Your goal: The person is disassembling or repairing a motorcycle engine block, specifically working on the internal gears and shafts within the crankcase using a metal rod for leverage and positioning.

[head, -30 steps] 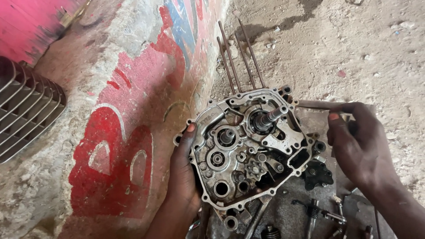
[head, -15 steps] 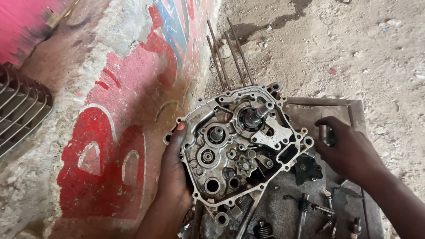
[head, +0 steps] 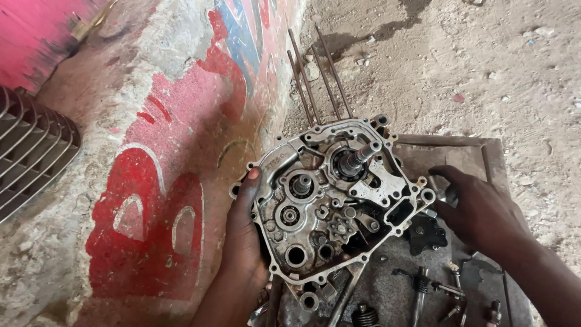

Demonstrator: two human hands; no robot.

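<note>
The left hand point(head: 242, 233) grips the engine crankcase point(head: 336, 203) at its nine o'clock edge, holding it upright over the metal tray point(head: 466, 151); the right hand point(head: 481, 209), loosely curled, touches its three o'clock rim.

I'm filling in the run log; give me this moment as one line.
left hand: grips crankcase edge | right hand: at crankcase right side, over tray | loose parts in tray

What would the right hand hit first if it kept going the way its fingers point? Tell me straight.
The right hand points left, toward the engine crankcase half. It would probably meet the case's right rim first, by the bolt lugs; it already looks very close, though depth is hard to judge. The left hand grips the opposite edge.
</note>
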